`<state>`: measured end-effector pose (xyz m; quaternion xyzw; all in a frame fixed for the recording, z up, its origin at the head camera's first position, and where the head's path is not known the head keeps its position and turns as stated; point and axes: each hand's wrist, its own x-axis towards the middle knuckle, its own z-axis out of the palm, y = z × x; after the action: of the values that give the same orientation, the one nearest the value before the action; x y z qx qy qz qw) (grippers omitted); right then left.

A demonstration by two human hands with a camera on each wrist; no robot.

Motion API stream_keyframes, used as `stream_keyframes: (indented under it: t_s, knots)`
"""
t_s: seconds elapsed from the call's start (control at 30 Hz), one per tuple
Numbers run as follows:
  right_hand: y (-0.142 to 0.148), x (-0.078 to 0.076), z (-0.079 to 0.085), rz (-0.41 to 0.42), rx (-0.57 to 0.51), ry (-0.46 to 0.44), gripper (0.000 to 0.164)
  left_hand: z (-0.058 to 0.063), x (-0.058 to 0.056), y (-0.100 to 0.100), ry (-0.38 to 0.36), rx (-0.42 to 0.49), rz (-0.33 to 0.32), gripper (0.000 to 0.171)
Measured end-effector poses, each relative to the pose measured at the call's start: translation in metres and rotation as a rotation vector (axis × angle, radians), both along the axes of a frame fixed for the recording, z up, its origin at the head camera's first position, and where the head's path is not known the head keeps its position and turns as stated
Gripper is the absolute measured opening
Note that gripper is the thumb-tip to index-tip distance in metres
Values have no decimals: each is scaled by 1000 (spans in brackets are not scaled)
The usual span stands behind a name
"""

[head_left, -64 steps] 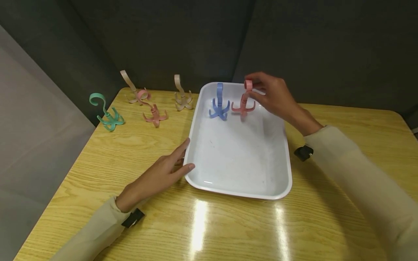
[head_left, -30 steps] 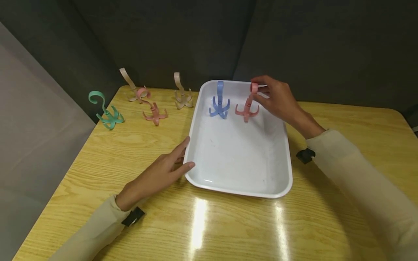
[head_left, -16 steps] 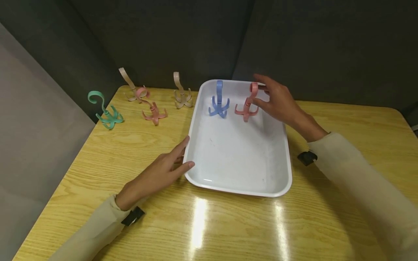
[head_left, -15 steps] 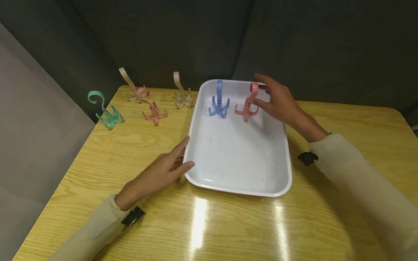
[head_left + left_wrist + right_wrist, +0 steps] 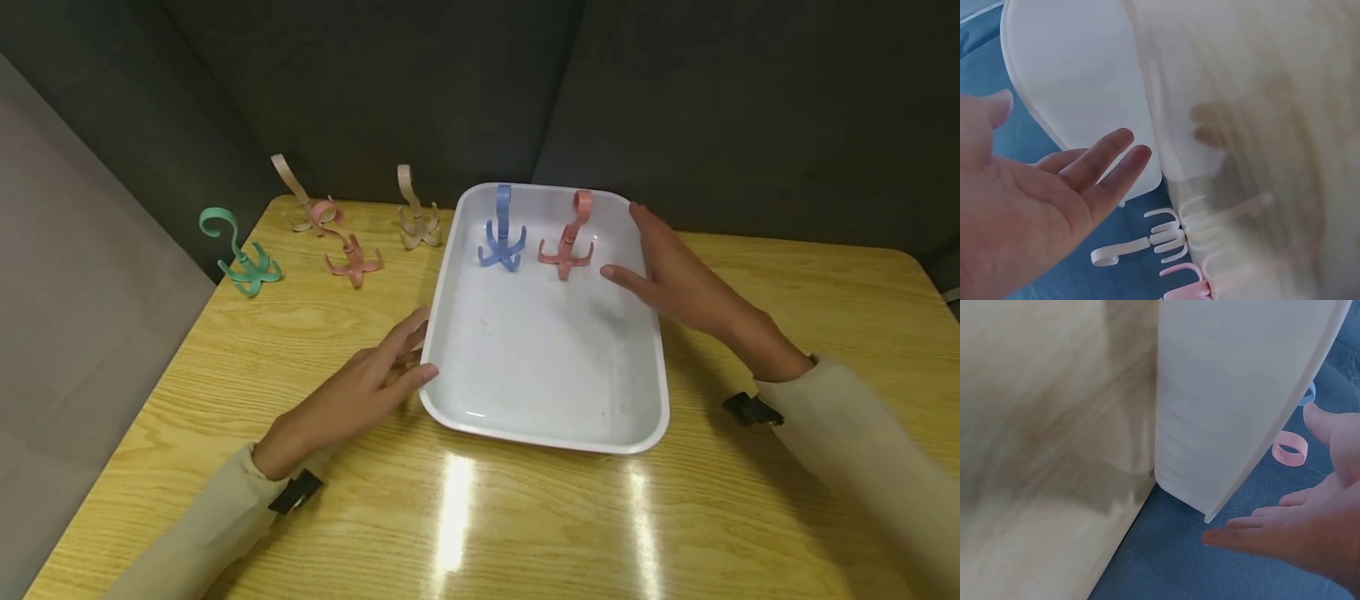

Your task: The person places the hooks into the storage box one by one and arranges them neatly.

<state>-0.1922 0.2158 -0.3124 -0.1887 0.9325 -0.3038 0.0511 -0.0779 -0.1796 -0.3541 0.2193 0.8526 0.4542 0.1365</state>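
A white plastic tray [image 5: 540, 358] lies on the wooden table. At its far end stand a blue multi-claw hook [image 5: 504, 242] and a pink multi-claw hook [image 5: 567, 250], side by side with their curled tops up. My right hand [image 5: 686, 279] is over the tray's right rim, fingers extended and holding nothing, its thumb to the right of the pink hook. Along the left wall, my left hand [image 5: 345, 404] has straight fingers outside the tray, and its thumb tip overlaps the rim. In the left wrist view those fingers [image 5: 1116, 162] appear close to the tray's outer side.
Left of the tray stand a green hook [image 5: 251, 267], a second pink hook [image 5: 354, 262], a cream hook [image 5: 420, 225] and another cream one [image 5: 288, 179] behind the second pink one. A dark curtain [image 5: 735, 108] hangs along the table's far edge.
My right hand moved the pink hook slightly right in the tray, let it go, then drew back right and toward me. My left hand shifted slightly left.
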Motion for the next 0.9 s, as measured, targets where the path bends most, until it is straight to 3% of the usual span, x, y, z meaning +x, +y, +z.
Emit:
stream_keyframes:
  t_s: [0.13,0.33,0.57,0.73,0.83,0.9]
  knots:
    - [6,13,-4,-13,-25,-16,101,7,-4,-7,47,12,21,72]
    - [13,31,-10,1,-95,-30,96,17,-16,-22,255,39,89,62]
    - [20,58,-14,-98,-108,-259,101,23,-28,-38,517,14,233,57]
    - [22,80,-19,-117,-211,-365,101,24,-43,-48,741,-10,319,53]
    - [22,92,-21,-121,-267,-395,99,24,-53,-56,807,-5,346,50]
    - [22,100,-21,-127,-286,-411,97,25,-60,-61,812,-5,368,51]
